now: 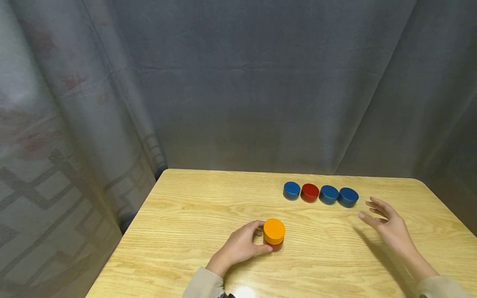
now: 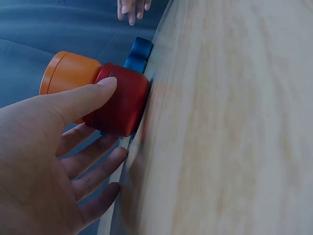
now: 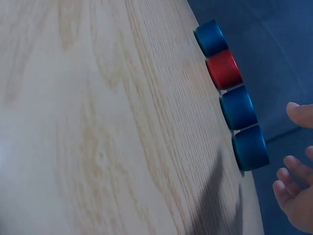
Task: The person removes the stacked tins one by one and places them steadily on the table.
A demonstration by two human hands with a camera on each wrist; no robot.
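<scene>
My left hand holds a red lidded tin low on the table, its thumb against the near side. The index finger is mostly hidden behind the tin; the other fingers are spread loosely below it in the left wrist view. On top of the red tin sits an orange tin, stacked upright. My right hand hovers over the right part of the table, fingers loosely bent and nothing in them. Just left of it stands a blue tin, apart from the fingertips.
That blue tin ends a row at the back right: beside it come another blue tin, a red tin and one more blue tin. A grey curtain hangs behind the wooden table and down its left side.
</scene>
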